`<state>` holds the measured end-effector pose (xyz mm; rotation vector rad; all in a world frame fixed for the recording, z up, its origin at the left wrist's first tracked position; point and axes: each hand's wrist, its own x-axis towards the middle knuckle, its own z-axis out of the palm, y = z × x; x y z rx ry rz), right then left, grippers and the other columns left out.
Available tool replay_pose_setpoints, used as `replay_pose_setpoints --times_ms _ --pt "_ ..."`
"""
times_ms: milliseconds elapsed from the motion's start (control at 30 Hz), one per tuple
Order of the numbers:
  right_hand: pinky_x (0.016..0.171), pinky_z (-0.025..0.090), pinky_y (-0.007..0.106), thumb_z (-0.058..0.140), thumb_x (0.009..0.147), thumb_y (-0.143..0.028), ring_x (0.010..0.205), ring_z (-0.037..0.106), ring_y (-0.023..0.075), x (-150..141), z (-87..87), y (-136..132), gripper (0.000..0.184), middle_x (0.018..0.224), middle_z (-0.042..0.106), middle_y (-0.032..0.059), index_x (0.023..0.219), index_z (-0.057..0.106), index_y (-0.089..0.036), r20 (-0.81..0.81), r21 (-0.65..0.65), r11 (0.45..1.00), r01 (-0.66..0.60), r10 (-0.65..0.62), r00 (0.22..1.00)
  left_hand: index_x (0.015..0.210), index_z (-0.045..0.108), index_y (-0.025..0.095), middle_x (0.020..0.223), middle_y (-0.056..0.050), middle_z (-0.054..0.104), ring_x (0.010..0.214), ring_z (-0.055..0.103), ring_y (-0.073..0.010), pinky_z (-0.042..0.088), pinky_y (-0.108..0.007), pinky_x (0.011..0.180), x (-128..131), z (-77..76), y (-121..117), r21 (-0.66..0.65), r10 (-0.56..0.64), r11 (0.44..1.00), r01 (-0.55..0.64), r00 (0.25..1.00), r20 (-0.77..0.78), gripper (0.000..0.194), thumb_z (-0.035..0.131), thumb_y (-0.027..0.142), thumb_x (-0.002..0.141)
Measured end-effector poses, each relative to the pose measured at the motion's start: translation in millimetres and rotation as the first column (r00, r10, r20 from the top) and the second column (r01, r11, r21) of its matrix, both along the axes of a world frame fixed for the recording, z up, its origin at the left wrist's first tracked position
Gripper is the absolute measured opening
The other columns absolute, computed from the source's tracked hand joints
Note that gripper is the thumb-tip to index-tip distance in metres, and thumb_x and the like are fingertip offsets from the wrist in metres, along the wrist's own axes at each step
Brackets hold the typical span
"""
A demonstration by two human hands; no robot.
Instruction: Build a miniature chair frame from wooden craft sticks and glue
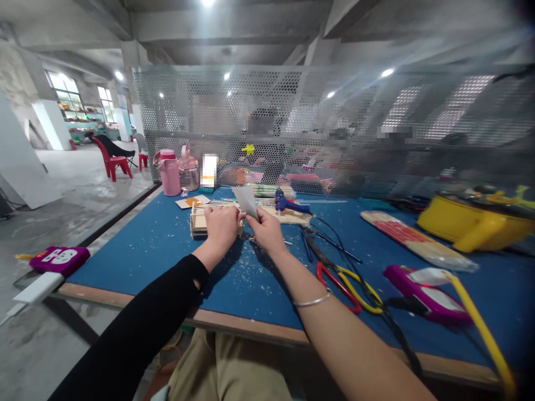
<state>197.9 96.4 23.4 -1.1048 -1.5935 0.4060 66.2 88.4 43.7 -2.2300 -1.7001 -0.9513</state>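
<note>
My left hand [223, 225], at the end of a black sleeve, is closed over the right part of a small wooden stick model [198, 221] on the blue table. In my right hand [267, 227], a thin grey-white sheet [246, 200] is pinched between thumb and fingers and stands up above the model. The two hands nearly touch, and my left fingertips are partly hidden. Just beyond my right hand, a blue glue gun [290, 204] rests near light wooden pieces [292, 217].
Pliers [351, 284] with red and yellow handles lie to the right. Beyond them are packed wooden sticks [418, 239], a purple power strip [426, 298] with a yellow cable, and a yellow container [468, 220]. A pink jug [168, 174] stands before a perforated metal screen [188, 100].
</note>
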Motion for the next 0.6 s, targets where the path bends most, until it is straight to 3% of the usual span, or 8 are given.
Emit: replay_pose_setpoints --times_ms 167,333,500,600 --pt "0.069 0.044 0.031 0.047 0.071 -0.025 0.07 0.058 0.02 4.2 1.1 -3.1 0.031 0.073 0.068 0.0027 0.089 0.07 -0.016 0.071 -0.024 0.997 0.074 -0.072 0.995 0.082 0.066 0.02 0.082 -0.008 0.071 0.086 0.061 -0.0241 0.026 -0.038 0.077 -0.6 0.9 0.0 0.023 -0.007 1.0 0.007 1.0 -0.001 0.027 0.05 0.041 0.088" --pt "0.076 0.044 0.033 0.044 0.073 -0.025 0.081 0.06 0.0213 7.1 -0.7 -4.1 0.033 0.084 0.07 0.003 0.093 0.07 -0.018 0.053 0.04 0.997 0.064 -0.066 0.996 0.082 0.066 0.02 0.082 -0.007 0.071 0.085 0.061 -0.0239 0.026 -0.038 0.077 -1.9 0.2 0.4 0.032 -0.012 0.999 0.011 1.0 0.02 0.027 0.051 0.041 0.088" --pt "0.075 0.046 0.034 0.046 0.07 -0.023 0.079 0.061 0.0222 7.6 -3.5 -1.1 0.033 0.083 0.07 0.0048 0.092 0.07 -0.016 0.074 -0.019 0.996 0.092 -0.09 0.993 0.08 0.066 0.019 0.08 -0.008 0.071 0.084 0.061 -0.0246 0.026 -0.038 0.077 -1.8 -1.4 1.8 0.04 -0.023 0.999 0.022 1.0 0.008 0.028 0.051 0.041 0.088" --pt "0.076 0.046 0.034 0.045 0.072 -0.025 0.08 0.061 0.0218 6.4 -3.1 0.7 0.034 0.086 0.07 0.0046 0.095 0.069 -0.016 0.047 0.029 0.994 0.107 -0.109 0.993 0.081 0.067 0.02 0.081 -0.008 0.071 0.084 0.061 -0.0249 0.026 -0.038 0.077 -1.9 -1.6 2.0 0.04 -0.024 0.999 0.024 1.0 0.005 0.028 0.051 0.042 0.088"
